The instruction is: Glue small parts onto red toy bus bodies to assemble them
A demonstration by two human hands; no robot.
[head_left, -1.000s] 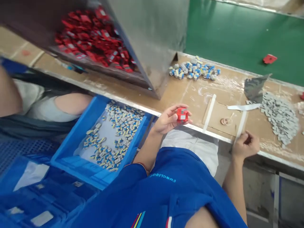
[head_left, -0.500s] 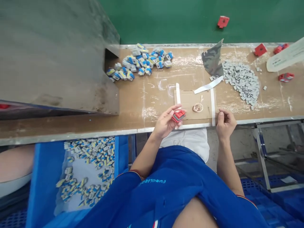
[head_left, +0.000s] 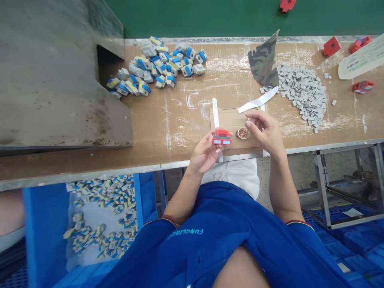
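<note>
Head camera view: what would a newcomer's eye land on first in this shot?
The small red-and-blue plastic block held up in the person's left hand stands out first, at the bench's front edge, with the right hand open beside it. Farther along the tan workbench lie a heap of blue-and-grey pieces toward the left and a heap of small grey pieces toward the right. Below the bench, a blue crate holds more blue-and-grey pieces.

The scene is viewed from a single head-worn camera, angled forward and steeply down from above the person's chest (head_left: 216, 228), so that the left hand (head_left: 205, 154) and right hand (head_left: 265, 132) are seen fairly near, with the worktop (head_left: 180, 120) just beyond them.
</note>
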